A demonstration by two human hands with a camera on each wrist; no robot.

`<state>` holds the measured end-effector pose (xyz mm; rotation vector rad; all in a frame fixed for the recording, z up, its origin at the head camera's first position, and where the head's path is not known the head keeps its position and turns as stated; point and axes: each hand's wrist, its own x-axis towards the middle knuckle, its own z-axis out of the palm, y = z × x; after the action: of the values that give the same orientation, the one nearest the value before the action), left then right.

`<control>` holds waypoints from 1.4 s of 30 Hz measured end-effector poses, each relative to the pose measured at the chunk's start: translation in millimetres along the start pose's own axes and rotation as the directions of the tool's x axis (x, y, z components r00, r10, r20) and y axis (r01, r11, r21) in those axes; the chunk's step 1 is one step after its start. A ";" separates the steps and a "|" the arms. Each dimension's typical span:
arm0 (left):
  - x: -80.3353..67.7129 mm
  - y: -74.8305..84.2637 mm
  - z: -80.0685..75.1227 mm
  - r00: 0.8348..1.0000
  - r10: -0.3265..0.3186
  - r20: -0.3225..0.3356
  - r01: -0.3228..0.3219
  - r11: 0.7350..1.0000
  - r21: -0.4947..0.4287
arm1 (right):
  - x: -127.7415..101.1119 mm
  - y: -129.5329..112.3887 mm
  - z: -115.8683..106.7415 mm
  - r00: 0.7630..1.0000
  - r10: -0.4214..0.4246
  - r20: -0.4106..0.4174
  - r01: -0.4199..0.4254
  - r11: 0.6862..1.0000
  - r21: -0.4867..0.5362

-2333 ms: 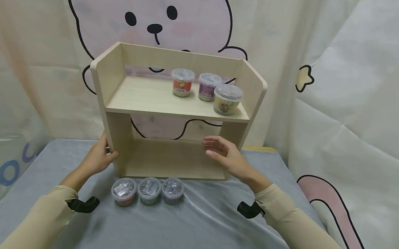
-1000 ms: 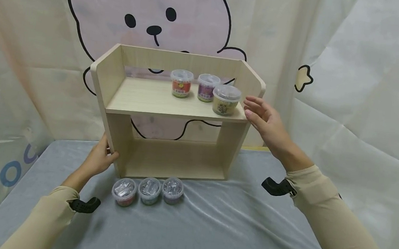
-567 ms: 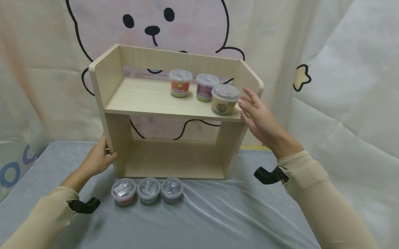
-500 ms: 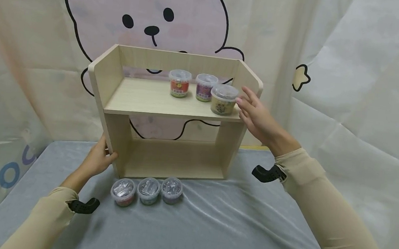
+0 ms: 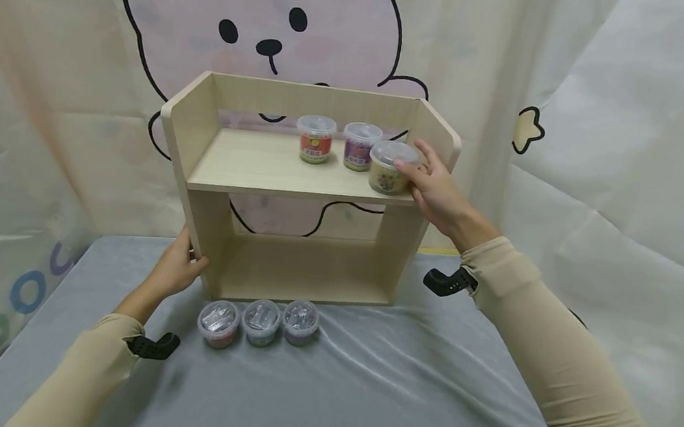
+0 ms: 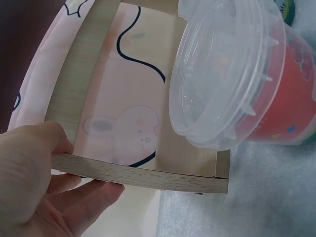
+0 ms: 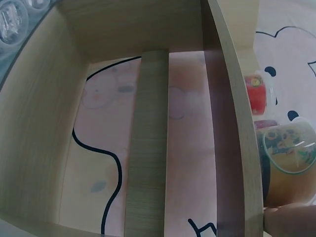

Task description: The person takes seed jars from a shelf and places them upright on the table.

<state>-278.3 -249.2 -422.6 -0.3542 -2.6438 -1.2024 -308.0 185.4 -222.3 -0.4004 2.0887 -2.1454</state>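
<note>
A two-tier wooden shelf (image 5: 295, 185) stands on the table. My left hand (image 5: 178, 263) grips its left side panel; the left wrist view shows the thumb on one face of the panel (image 6: 148, 175) and the fingers on the other. At the upper tier's right end, my right hand (image 5: 439, 192) holds a clear-lidded tub with yellowish contents (image 5: 387, 177), thumb in front and fingers behind. That tub rests on the board. Left of it stand a purple-labelled tub (image 5: 359, 152) and a red-labelled tub (image 5: 314, 147).
Three lidded tubs stand in a row before the shelf: a reddish one (image 5: 218, 329), a middle one (image 5: 260, 326) and a right one (image 5: 300, 326). A grey-blue cloth (image 5: 323, 404) covers the table. A printed curtain (image 5: 480, 62) hangs behind.
My right hand has left the front of the lower tier, swung right and up around the shelf's side, then closed in on the yellowish tub. My left hand keeps its grip.
</note>
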 end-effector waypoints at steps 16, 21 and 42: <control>-2.3 2.8 0.7 0.999 -0.030 0.014 0.030 0.999 0.019 | 1.7 -1.1 3.9 0.997 0.013 -0.072 -0.026 0.982 -0.187; -3.1 3.4 1.1 0.999 -0.031 0.009 0.031 0.999 0.015 | -0.9 -0.1 5.7 0.995 -0.002 -0.095 -0.014 0.984 -0.176; -0.2 -1.4 3.2 1.000 -0.023 0.000 0.023 1.000 0.003 | -28.0 -4.4 1.0 0.999 -0.031 -0.003 0.030 0.983 -0.182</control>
<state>-278.8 -247.7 -425.7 -0.3245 -2.6565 -1.2053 -280.4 192.0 -220.8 -0.4480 2.3060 -1.9796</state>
